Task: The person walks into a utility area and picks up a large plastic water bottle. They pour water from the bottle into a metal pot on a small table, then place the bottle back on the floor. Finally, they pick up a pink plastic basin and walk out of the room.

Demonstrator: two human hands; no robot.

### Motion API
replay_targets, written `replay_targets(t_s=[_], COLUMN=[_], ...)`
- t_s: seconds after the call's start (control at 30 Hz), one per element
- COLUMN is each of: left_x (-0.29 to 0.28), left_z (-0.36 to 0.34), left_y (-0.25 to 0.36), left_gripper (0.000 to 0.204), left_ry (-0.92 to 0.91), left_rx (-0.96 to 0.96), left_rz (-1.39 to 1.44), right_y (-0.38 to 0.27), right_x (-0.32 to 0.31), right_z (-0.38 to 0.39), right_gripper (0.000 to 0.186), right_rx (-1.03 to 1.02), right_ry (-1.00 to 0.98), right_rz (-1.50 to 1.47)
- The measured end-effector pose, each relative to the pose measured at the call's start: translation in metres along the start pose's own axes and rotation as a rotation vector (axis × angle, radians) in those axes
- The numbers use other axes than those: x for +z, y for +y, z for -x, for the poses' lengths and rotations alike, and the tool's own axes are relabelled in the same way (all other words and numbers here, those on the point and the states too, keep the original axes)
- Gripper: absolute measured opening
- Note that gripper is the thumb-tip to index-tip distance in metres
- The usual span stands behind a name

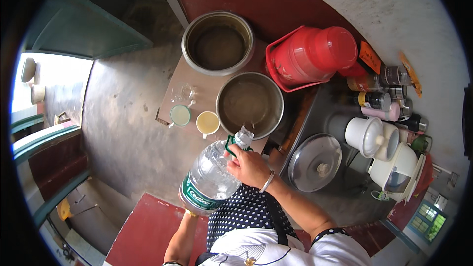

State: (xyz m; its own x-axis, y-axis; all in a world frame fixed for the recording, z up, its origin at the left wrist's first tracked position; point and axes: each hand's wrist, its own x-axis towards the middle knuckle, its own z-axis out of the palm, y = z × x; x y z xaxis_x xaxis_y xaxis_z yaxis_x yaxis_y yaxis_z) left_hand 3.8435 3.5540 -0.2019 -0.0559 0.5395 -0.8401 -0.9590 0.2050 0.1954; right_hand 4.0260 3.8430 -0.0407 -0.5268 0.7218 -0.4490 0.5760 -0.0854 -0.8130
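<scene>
A large clear plastic water bottle (pixel 203 170) with a green label and green handle is tilted in front of me. My right hand (pixel 250 166) is closed round the handle at its neck, with a bangle on the wrist. At the bottle's base, my left hand (pixel 190 211) supports it from below, its fingers mostly hidden behind the plastic. The open mouth lies over the near rim of a metal pot (pixel 249 101) on a small table. Liquid glints by the mouth, but I cannot make out a clear stream. Brownish shading fills the pot's inside.
Behind that pot stands a larger metal pot (pixel 218 48). Two cups, one green-rimmed (pixel 180 115) and one yellowish (pixel 207 123), stand left of it beside a clear glass (pixel 185 92). A red thermos (pixel 315 51), glass lid (pixel 315 161), jars and rice cooker (pixel 391 167) crowd the right.
</scene>
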Motion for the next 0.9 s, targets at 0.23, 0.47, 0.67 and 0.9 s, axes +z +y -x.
replay_targets(t_s=[0.23,0.47,0.67,0.9], left_x=[0.005,0.008,0.007,0.007], left_z=[0.000,0.002,0.006,0.008], left_y=[0.001,0.001,0.002,0.002], left_gripper=[0.067,0.067,0.067,0.067], left_ry=[-0.008,-0.015,-0.010,-0.014], left_rx=[0.020,0.029,0.034,0.028], left_rz=[0.005,0.009,0.015,0.008], right_y=[0.005,0.006,0.009,0.011], right_x=[0.000,0.000,0.003,0.006], right_z=[-0.003,-0.004,-0.007,-0.010], right_gripper=[0.022,0.021,0.022,0.021], right_rx=[0.015,0.025,0.029,0.012], right_ry=[-0.022,-0.034,-0.028,-0.023], right_rz=[-0.002,0.005,0.013,0.035])
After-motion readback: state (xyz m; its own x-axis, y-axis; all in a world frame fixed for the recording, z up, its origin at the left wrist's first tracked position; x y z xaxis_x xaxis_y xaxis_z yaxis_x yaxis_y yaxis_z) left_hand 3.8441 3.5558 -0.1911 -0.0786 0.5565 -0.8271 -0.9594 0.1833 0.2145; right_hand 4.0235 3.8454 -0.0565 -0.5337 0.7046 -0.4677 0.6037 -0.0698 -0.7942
